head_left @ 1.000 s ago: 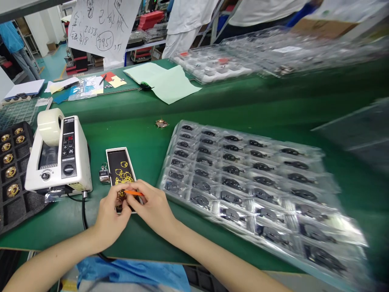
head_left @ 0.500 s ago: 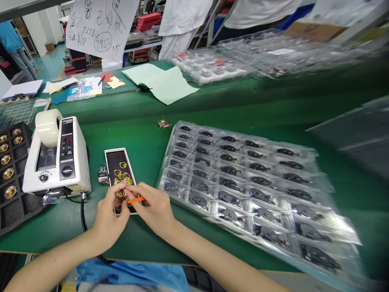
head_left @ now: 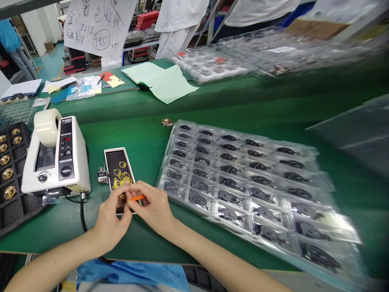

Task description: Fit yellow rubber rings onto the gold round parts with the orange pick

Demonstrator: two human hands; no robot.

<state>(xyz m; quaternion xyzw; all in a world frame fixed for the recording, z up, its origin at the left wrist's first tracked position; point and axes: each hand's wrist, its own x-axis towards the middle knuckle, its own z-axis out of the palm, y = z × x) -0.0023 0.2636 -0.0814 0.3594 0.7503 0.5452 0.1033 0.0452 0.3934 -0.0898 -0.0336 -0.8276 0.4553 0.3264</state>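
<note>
As the left hand [head_left: 111,215] pinches a small coppery part [head_left: 121,199], the right hand [head_left: 154,205] holds a slim orange tool [head_left: 137,198] right up beside it. Both hands are nearly closed, thumbs drawn in against fingers, and they meet over the near end of a white box [head_left: 114,149]. What counts is how tool and part lie: the tool points crosswise, its long axis running left to right, and the part sits just off its left end, on the left hand's side. From where I stand the fingers cover much of the part, so I can't tell whether the tool's tip touches it. Beyond the knuckles, loose yellow rings [head_left: 122,176] lie heaped in the box, whose own length runs away from the person. A clicker [head_left: 102,176] sits just beside the box's left edge, and farther left on the green counter [head_left: 138,146] is a tape dispenser [head_left: 75,162], with a foam tray [head_left: 18,206] of gold pieces [head_left: 10,192] past it. To the right, near the right hand, a wide plastic tray [head_left: 212,222] carries rows of black pieces [head_left: 229,169].
</note>
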